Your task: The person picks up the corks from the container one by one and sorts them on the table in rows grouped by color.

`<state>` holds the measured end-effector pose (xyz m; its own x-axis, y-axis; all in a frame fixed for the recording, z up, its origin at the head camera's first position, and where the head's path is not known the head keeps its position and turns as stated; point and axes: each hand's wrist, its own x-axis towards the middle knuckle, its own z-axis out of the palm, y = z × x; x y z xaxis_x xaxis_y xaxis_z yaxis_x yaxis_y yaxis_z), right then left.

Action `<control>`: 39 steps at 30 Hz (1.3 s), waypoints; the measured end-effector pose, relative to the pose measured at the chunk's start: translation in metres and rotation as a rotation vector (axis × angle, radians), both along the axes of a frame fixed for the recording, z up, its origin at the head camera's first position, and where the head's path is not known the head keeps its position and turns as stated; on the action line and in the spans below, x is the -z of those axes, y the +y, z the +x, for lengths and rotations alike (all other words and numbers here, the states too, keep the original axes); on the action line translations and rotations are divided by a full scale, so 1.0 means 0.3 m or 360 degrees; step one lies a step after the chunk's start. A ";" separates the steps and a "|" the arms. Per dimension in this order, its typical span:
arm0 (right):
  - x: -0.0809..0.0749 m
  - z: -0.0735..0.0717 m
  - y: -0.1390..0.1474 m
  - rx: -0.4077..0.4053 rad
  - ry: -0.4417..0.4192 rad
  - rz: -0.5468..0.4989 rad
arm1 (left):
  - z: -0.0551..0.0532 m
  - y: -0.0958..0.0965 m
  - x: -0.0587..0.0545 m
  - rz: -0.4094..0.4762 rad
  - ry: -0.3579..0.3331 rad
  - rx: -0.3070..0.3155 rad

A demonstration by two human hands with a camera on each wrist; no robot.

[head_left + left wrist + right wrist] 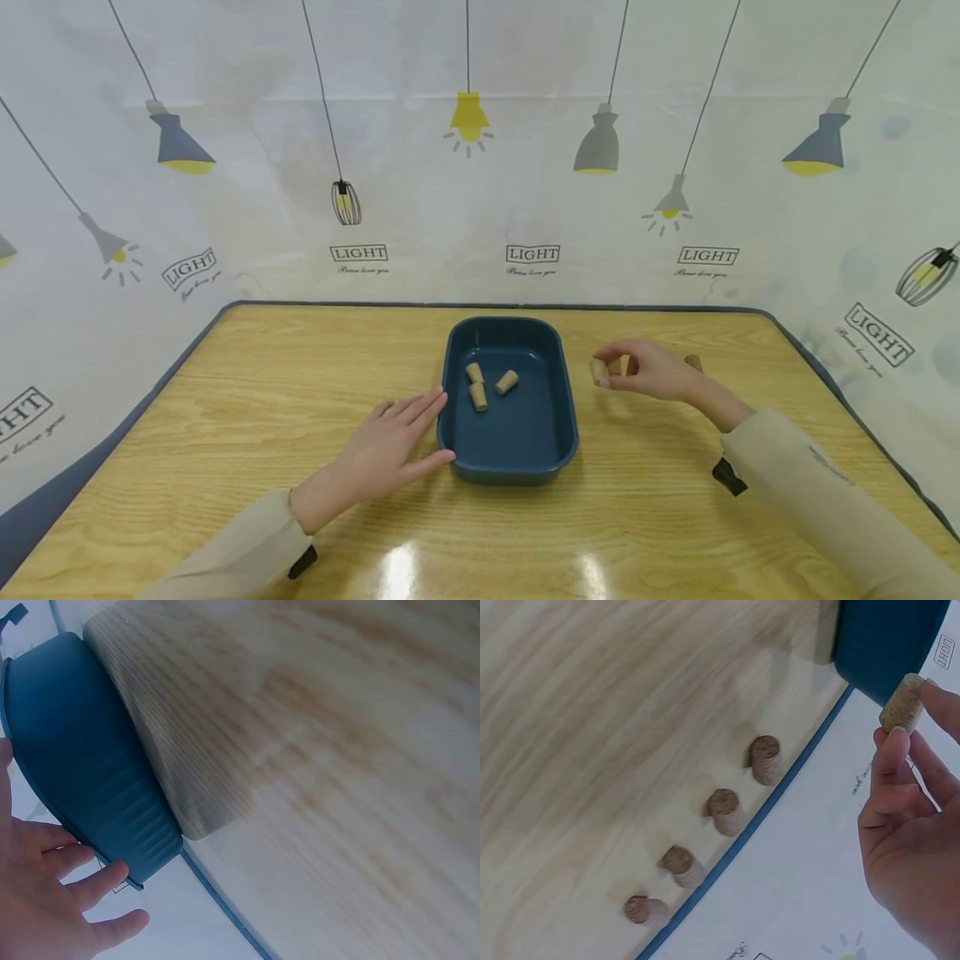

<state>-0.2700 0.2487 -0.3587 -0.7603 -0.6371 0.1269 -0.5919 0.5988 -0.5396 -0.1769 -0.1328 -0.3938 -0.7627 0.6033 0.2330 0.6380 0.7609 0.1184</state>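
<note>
1. On the table (pixel 337 358), near its middle, sits a deep blue tray (pixel 510 442) with rounded corners.
2. Inside the tray lie 3 corks: an upper cork (pixel 474 373) and a lower cork (pixel 478 397) seem to touch end to end toward the left side, and a tilted cork (pixel 507 382) lies just apart from them, to their right.
3. The left hand (pixel 386 446) has its fingers extended and its thumb spread wide, the tips touching the tray's left rim.
4. The right hand (pixel 648 371) pinches 1 held cork (pixel 597 372) between thumb and fingers, to the right of the tray and apart from it.
5. By the right hand, the right wrist view shows 4 more corks (pixel 726 811) spaced in a row on the table.
6. Both arms wear beige sleeves (pixel 810 492).
7. Behind the table hangs a pale backdrop (pixel 420 192) printed with lamps and "LIGHT".
</note>
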 end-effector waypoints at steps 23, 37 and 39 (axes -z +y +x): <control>0.131 0.042 0.112 0.0075 -0.0109 -0.0027 | 0.001 0.001 -0.008 -0.0020 -0.0036 -0.0015; 0.158 0.037 0.128 0.0114 -0.0185 -0.0035 | 0.001 0.002 -0.004 -0.0018 -0.0030 -0.0021; 0.156 0.040 0.127 0.0123 -0.0191 -0.0026 | 0.000 0.002 -0.004 -0.0018 -0.0029 -0.0021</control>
<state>-0.2580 0.2866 -0.4056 -0.8172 -0.5749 0.0418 -0.4750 0.6306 -0.6137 -0.1767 -0.1324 -0.3926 -0.7747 0.5957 0.2123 0.6258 0.7705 0.1216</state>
